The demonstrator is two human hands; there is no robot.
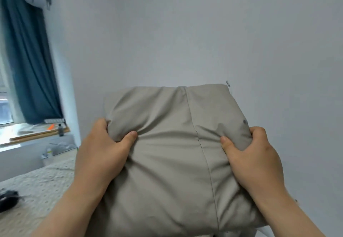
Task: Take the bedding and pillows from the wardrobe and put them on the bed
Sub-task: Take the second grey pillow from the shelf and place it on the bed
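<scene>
Here the beige pillow (172, 153) is held up before the wall, gripped at each side by the left hand (104, 153) and right hand (254, 155) with fingers (130, 138) closed into the fabric, and it is judged to be mid-carry, to be lowered next onto the bed (37, 190) at the lower left.

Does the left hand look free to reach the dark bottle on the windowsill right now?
Probably not: the left hand and right hand both grip the beige pillow, and the bottle sits well beyond.

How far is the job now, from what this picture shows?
Done: nothing clearly; the patterned bed shows no bedding or pillows in the visible part. In hand: a beige pillow is gripped by the left hand and the right hand, in the air. Left: setting it on the bed. The wardrobe is out of view.
</scene>
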